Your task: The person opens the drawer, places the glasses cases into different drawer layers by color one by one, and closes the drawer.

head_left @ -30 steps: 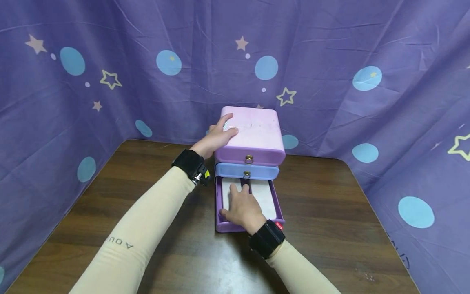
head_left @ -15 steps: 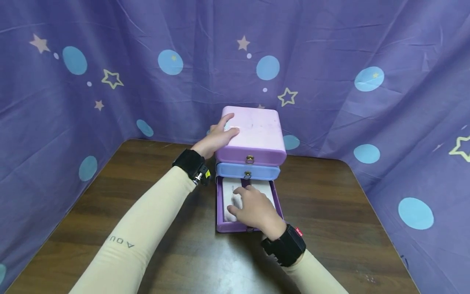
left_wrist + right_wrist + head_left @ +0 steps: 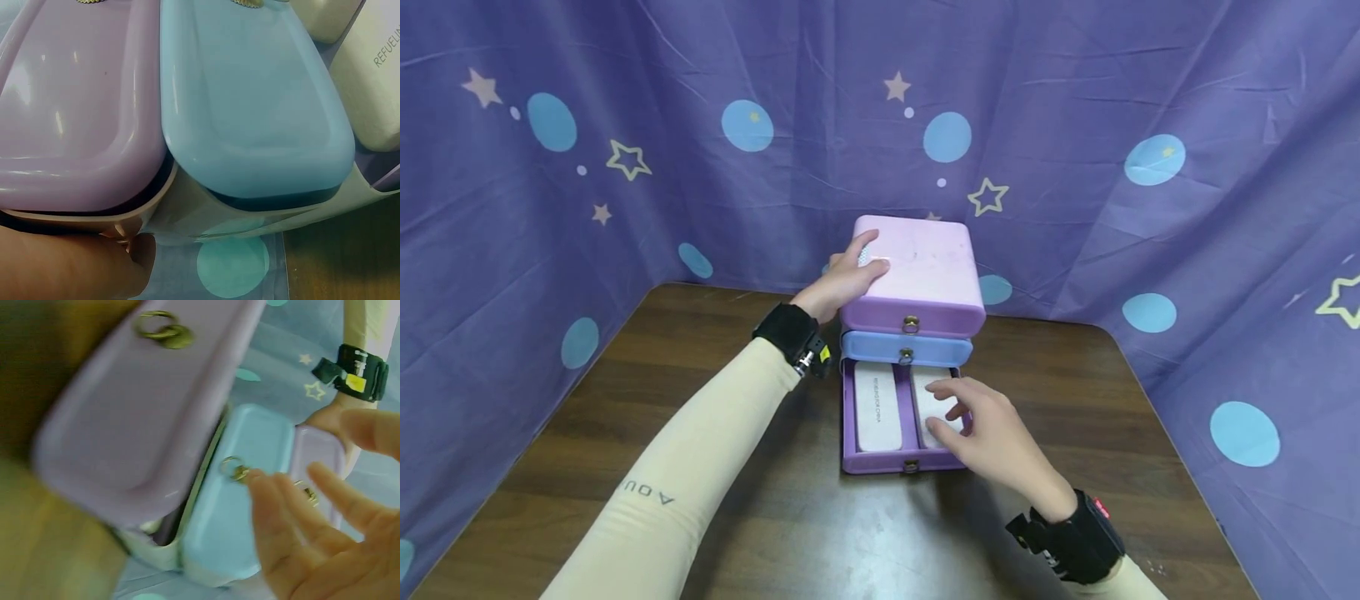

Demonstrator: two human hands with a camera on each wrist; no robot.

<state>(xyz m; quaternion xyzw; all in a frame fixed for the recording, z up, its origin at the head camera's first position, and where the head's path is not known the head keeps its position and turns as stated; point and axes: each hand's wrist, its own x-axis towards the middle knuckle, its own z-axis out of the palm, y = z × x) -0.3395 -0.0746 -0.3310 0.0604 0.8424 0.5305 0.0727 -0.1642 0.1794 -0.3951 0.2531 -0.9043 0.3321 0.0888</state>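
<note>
At the left of the scene our left hand (image 3: 847, 282) rests on the top corner of the drawer unit (image 3: 914, 283), fingers laid loosely over its lid and gripping nothing, while the sleeve runs back across the worktop (image 3: 625, 400). The unit stands at the far middle of the worktop, close to the curtain (image 3: 625, 100): smooth moulded plastic with rounded corners, a pink top drawer (image 3: 912, 314), a blue middle drawer (image 3: 904, 349), both shut, and a purple bottom drawer (image 3: 880, 462) pulled out toward us. In the left wrist view the glossy fronts look slick, so we judge the unit light and apt to slide unless steadied from above. Each front carries a small brass ring pull (image 3: 911, 322), and that ring, or the drawer's front lip, seems the natural place to take hold. Inside the open drawer lie two flat white rounded packs, the left pack (image 3: 877, 407) showing printed lettering, the right pack (image 3: 934, 404) partly under our fingers; they look stiff, light and easy to pinch by an edge. Further right, our right hand (image 3: 992, 433) hovers over the drawer's right half, fingers spread and slightly bent, holding nothing; whether the fingertips touch the pack we cannot tell. The worktop is dark wood grain.
</note>
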